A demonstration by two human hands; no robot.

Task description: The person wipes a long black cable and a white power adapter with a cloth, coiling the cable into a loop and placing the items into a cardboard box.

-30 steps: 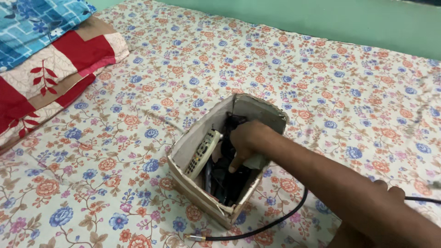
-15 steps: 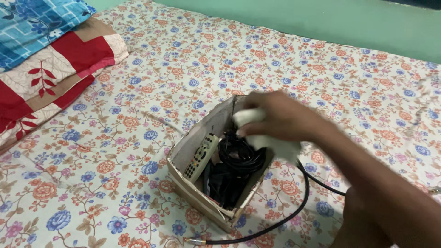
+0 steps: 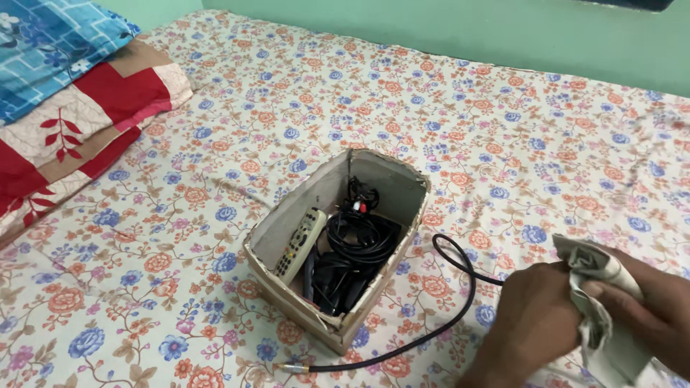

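cloth [image 3: 600, 305]: pale grey-white, crumpled and folded, being pinched between both hands at the lower right of the view, its upper corner sticking up above the fingers.
cloth pose: hanging loosely downward, its lower end bunching near the frame's bottom edge; whether it is touching the bed cannot be told.
left hand [image 3: 528, 327]: gripping the cloth's left side, back of the hand facing the camera.
right hand [image 3: 650, 305]: closing over the cloth's right side, fingers lying across the fabric.
cloth position: well apart from the box, to its right.
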